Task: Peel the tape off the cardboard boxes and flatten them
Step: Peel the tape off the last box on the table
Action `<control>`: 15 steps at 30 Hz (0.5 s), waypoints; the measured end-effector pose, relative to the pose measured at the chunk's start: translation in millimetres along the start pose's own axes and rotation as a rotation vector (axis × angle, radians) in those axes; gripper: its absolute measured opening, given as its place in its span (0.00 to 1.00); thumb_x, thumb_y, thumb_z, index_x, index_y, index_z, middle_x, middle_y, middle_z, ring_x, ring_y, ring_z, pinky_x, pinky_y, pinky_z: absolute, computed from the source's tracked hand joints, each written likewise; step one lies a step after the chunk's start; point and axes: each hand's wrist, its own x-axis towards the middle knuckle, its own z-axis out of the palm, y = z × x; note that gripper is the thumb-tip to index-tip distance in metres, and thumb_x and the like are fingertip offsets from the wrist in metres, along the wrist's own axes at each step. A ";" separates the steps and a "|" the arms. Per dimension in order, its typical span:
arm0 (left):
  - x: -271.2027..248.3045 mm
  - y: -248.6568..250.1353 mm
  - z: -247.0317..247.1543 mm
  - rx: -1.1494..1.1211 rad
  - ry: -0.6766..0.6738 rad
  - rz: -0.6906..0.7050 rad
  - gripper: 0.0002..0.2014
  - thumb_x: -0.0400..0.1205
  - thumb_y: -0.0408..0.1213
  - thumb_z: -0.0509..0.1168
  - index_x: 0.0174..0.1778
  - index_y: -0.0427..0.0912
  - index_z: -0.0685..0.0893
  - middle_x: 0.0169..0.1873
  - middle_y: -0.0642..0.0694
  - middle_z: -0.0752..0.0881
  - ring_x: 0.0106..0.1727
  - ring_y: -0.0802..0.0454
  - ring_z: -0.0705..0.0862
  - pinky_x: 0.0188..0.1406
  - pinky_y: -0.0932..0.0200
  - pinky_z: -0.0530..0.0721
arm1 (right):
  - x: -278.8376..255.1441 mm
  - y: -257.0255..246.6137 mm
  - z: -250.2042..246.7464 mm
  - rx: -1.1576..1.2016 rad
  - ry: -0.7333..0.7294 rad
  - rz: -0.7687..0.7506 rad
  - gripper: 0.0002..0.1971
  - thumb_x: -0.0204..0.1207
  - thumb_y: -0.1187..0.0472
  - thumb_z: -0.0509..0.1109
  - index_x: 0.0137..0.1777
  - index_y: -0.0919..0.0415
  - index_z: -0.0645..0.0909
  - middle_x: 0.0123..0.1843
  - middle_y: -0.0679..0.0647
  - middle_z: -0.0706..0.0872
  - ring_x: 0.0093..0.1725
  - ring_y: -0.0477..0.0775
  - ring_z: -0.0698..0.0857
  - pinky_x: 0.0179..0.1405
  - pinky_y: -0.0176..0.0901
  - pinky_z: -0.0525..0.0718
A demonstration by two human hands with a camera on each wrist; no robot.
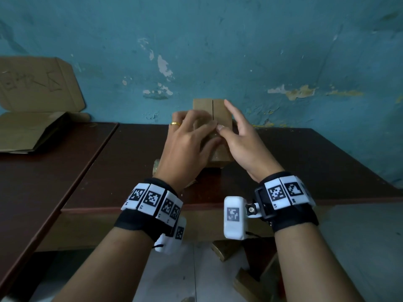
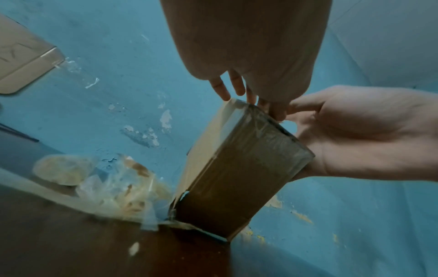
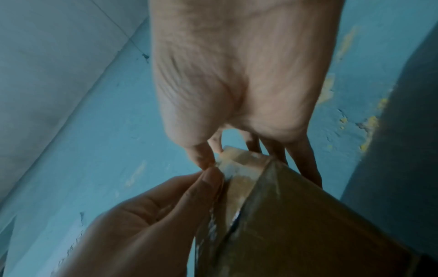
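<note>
Small cardboard box [image 1: 220,118] stands tilted on end on bench [image 1: 294,162], mid-bench near wall. Left hand [image 1: 185,144] grips box near seam; right hand [image 1: 242,142] pinches tape [image 3: 233,166] end with thumb, other fingers extended. Best: brace box firm, pull tape low along seam, slow, avoid tearing. Peeled tape wad [image 2: 113,189] lies just left of box; flattened cardboard [image 1: 32,127] well left, clear of work.

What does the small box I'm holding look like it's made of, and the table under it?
Box: brown cardboard, matte, with a flap seam down the face; glossy clear tape wraps part of it. Table: dark reddish-brown top with a smooth, slight sheen, probably wood or laminate; no grain shows, so I can't tell which.
</note>
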 end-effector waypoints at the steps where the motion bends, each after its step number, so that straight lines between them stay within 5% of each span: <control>1: 0.2 0.1 0.7 -0.002 0.029 0.025 0.13 0.87 0.41 0.73 0.63 0.39 0.92 0.63 0.42 0.85 0.61 0.38 0.78 0.59 0.38 0.82 | 0.4 -2.9 -1.8 -0.056 -0.018 -0.008 0.36 0.85 0.50 0.68 0.93 0.37 0.64 0.89 0.46 0.75 0.86 0.45 0.76 0.87 0.58 0.76; 5: 1.2 -0.4 1.7 0.008 0.062 0.042 0.07 0.88 0.35 0.73 0.58 0.37 0.94 0.53 0.42 0.87 0.53 0.42 0.80 0.51 0.44 0.81 | -2.1 -15.2 -14.1 -0.280 -0.005 -0.068 0.27 0.88 0.56 0.71 0.87 0.45 0.78 0.87 0.50 0.72 0.85 0.42 0.70 0.88 0.47 0.69; 8: 1.1 1.0 2.8 -0.007 0.097 -0.012 0.08 0.88 0.35 0.71 0.56 0.36 0.94 0.50 0.42 0.87 0.51 0.42 0.82 0.45 0.49 0.81 | -4.8 -15.6 -18.8 -0.406 0.087 -0.218 0.21 0.78 0.58 0.76 0.72 0.48 0.91 0.80 0.49 0.77 0.83 0.49 0.73 0.85 0.50 0.74; 12: 2.8 3.8 4.4 -0.029 0.080 -0.061 0.06 0.87 0.33 0.71 0.54 0.36 0.92 0.50 0.43 0.86 0.50 0.43 0.84 0.42 0.51 0.81 | -0.8 -7.2 -20.2 -0.555 0.093 -0.347 0.14 0.76 0.64 0.83 0.60 0.53 0.95 0.58 0.48 0.88 0.65 0.51 0.82 0.66 0.50 0.85; 15: 5.1 3.5 4.3 -0.052 0.026 -0.082 0.04 0.85 0.31 0.69 0.52 0.36 0.87 0.52 0.42 0.85 0.49 0.42 0.84 0.43 0.47 0.81 | 2.3 -4.4 -15.8 -0.556 0.094 -0.385 0.12 0.74 0.64 0.86 0.57 0.55 0.95 0.52 0.47 0.89 0.56 0.55 0.85 0.56 0.54 0.87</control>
